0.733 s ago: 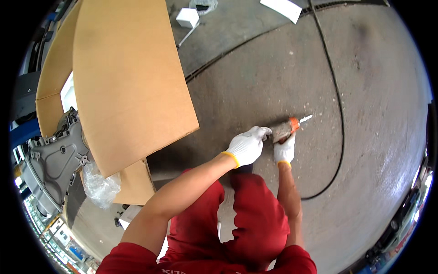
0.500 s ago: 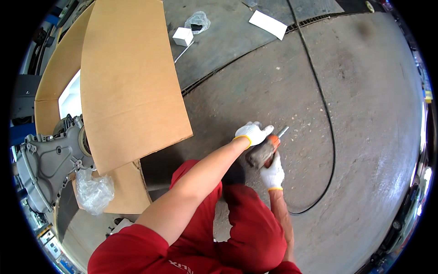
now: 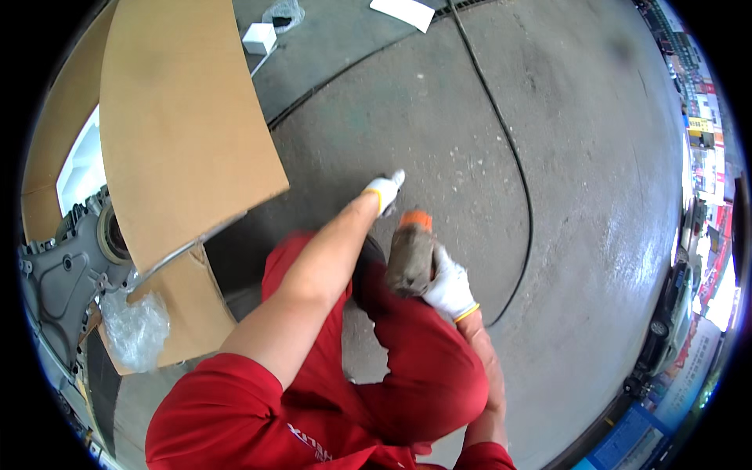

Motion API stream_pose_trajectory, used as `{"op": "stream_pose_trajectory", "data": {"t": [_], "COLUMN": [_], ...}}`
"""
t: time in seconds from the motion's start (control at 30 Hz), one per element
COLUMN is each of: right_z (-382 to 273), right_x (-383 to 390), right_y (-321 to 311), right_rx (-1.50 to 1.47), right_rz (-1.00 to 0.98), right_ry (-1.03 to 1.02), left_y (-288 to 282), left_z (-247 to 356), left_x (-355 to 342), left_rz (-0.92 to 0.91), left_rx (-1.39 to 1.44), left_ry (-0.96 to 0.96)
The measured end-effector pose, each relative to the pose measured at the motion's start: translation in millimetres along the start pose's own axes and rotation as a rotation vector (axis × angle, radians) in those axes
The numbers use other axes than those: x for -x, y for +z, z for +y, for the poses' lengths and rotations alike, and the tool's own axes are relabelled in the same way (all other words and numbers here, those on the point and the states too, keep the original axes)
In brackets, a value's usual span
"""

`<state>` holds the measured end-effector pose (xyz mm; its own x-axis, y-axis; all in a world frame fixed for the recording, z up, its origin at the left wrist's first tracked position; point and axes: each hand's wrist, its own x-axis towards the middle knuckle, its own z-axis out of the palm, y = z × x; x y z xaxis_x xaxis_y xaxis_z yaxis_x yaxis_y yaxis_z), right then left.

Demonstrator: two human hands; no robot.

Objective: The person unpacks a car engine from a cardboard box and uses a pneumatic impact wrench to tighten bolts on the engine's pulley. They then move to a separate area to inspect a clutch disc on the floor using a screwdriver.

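My right hand (image 3: 450, 286), in a white knit glove with a yellow cuff, grips a grimy grey impact wrench (image 3: 410, 258) with an orange nose. The tool is held above my right knee, nose pointing away from me. No metal shaft shows at its front now. To the left of the nose and apart from it, my gloved left hand (image 3: 384, 193) is curled above the floor. One digit points forward. Whatever its fingers may hold is hidden.
An open cardboard box (image 3: 184, 133) stands at left beside a grey metal engine casing (image 3: 66, 270) and crumpled clear plastic (image 3: 135, 329). A black hose (image 3: 509, 141) curves across the floor (image 3: 603, 196). Farther off lie a small white box (image 3: 259, 38) and a white sheet (image 3: 403, 12).
My hands have moved apart. The impact wrench has come nearer my body and turned, and the bright shaft at its nose no longer shows. The whole view has shifted to the right.
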<state>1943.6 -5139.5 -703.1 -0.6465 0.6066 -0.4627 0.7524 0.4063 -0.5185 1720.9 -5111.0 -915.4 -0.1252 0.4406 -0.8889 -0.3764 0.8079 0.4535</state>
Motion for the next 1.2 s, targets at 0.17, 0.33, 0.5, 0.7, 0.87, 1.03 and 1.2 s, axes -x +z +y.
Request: {"op": "stream_pose_trajectory", "data": {"t": [0.17,0.33,0.5,0.7,0.87,1.03,1.2], "right_z": [-21,-94,-74,-120,-139,-248,-302], "right_x": [11,17,24,38,29,40,11], "right_y": [-56,-123,-129,-162,-184,-194,-161], "right_rx": [-0.108,-0.136,-0.238,-0.471,-0.414,-0.595,-0.551], "right_rz": [0.157,0.037,-0.125,-0.157,-0.22,-0.275,-0.398], "right_ry": [-0.167,-0.208,-0.217,-0.346,-0.581,-0.353,-0.522], "left_y": [-7,-35,-67,-103,-126,-154,-219], "left_z": [17,82,100,91,70,57,46], "left_x": [60,212,297,357,400,454,502], "left_rz": [-0.117,-0.196,-0.197,-0.178,-0.076,0.132,0.011], "left_rx": [0.239,0.556,0.387,0.312,0.028,0.183,0.744], "left_ry": [0.221,0.565,0.873,1.17,1.601,1.515,1.419]}}
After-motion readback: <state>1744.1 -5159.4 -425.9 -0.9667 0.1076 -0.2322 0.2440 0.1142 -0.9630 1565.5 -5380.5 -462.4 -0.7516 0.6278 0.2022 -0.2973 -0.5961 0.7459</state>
